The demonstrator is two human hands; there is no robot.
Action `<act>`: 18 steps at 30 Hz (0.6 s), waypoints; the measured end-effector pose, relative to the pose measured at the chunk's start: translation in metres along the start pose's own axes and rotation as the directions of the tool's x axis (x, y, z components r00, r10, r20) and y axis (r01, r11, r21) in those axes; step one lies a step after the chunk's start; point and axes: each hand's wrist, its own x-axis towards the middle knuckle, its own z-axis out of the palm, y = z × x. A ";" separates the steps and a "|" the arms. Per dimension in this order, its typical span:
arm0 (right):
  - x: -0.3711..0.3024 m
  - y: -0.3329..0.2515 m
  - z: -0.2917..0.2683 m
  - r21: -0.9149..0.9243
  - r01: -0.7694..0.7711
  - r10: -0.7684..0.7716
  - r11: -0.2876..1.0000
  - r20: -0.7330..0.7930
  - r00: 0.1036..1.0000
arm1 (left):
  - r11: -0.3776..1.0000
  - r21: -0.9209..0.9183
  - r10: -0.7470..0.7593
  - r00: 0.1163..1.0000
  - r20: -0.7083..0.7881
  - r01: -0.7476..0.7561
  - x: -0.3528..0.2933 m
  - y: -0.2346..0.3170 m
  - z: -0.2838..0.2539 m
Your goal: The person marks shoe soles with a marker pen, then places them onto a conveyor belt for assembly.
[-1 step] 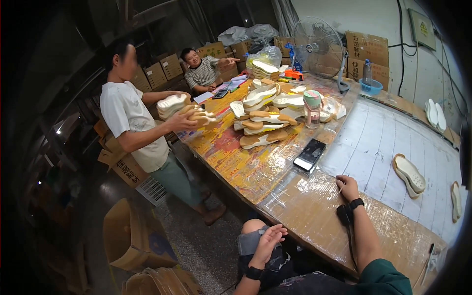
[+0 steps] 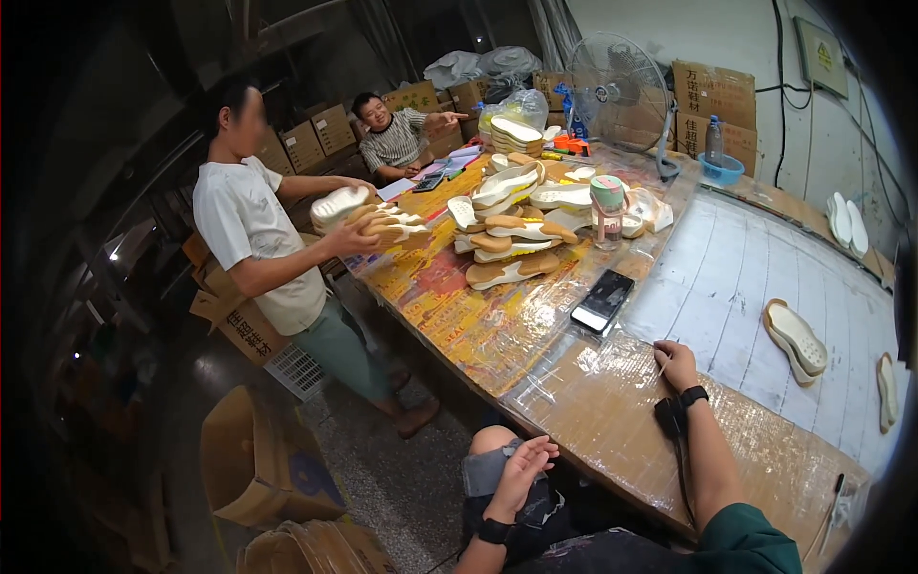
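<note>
My left hand (image 2: 522, 471) hovers by my knee, palm turned up and fingers stretched out, with nothing in it. On the plastic-covered cardboard at the table's near edge rests my right hand (image 2: 677, 365), its fingers closed on what looks like a thin pale stick (image 2: 664, 364). A black phone (image 2: 602, 301) lies just beyond it. Beside my right wrist is a black device with a cable (image 2: 671, 415). White-and-tan shoe soles (image 2: 521, 230) are piled farther up the table. One more shoe sole (image 2: 796, 342) lies on the white sheet to the right.
Across the table corner, a standing co-worker holds a stack of soles (image 2: 373, 222); another person sits at the far end. A lidded cup (image 2: 608, 212), a fan (image 2: 622, 96) and a blue bowl (image 2: 721, 170) stand on the table. Open cardboard boxes (image 2: 251, 459) sit on the floor at left.
The standing co-worker's hands and stack of soles have shifted slightly. My own hands have not visibly moved.
</note>
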 end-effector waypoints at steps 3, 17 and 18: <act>0.001 0.001 -0.001 0.002 -0.002 0.002 1.000 0.011 1.000 | 1.000 0.001 0.002 1.000 0.002 -0.002 0.000 0.000 0.001; 0.000 -0.002 -0.001 -0.014 -0.012 0.012 1.000 0.012 1.000 | 1.000 -0.004 -0.004 1.000 0.001 0.004 0.000 0.003 0.002; 0.000 -0.003 -0.001 -0.017 -0.028 0.028 0.999 0.015 1.000 | 1.000 -0.004 -0.012 1.000 0.003 0.012 0.000 0.003 0.003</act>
